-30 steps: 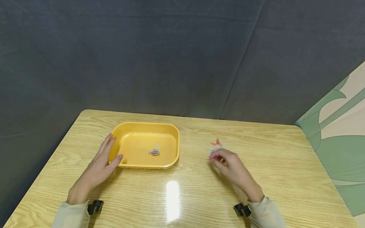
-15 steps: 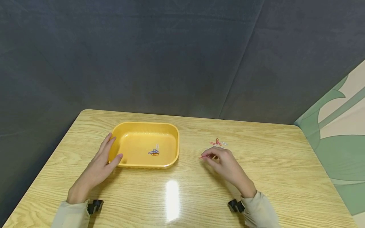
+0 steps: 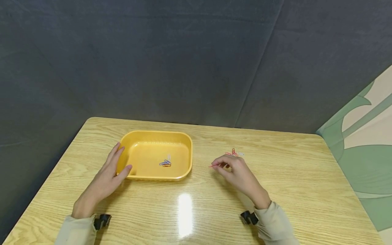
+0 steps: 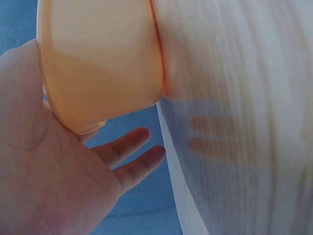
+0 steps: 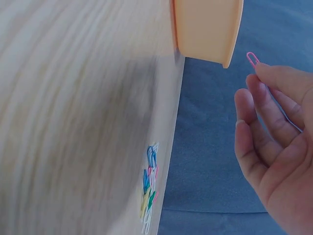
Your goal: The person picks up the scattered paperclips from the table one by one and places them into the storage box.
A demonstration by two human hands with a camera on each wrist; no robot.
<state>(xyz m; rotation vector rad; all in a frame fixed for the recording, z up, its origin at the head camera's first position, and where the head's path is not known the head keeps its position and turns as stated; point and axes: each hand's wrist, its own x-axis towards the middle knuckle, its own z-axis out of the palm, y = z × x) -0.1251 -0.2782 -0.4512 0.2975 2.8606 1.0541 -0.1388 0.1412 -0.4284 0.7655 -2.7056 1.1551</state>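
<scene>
- Over on the right half of the pale wood-grain table [image 3: 275,177], my right hand [image 3: 240,175] has come up off the little heap of coloured wire paper clips [image 3: 234,153] and slid toward the middle. A second ago it was right down on that heap.
- Its fingers [image 5: 274,78] are now pinching a single pink wire paper clip [image 5: 253,58], held just above the table between the heap and the tray. So I'd say one more clip is picked and on its way over, not dropped yet.
- My left hand [image 3: 107,177] hasn't budged: fingers straight and relaxed, resting against the left wall of the shallow yellow plastic tray [image 3: 183,136], thumb at its near corner.
- Contents: the tray has a few clips in it already [image 3: 165,163], blue, orange and a pale one by the look of it, sitting right of centre on its floor. Exact count is too small to tell.
- Most of the heap is behind my right hand, just beyond the knuckles.
</scene>
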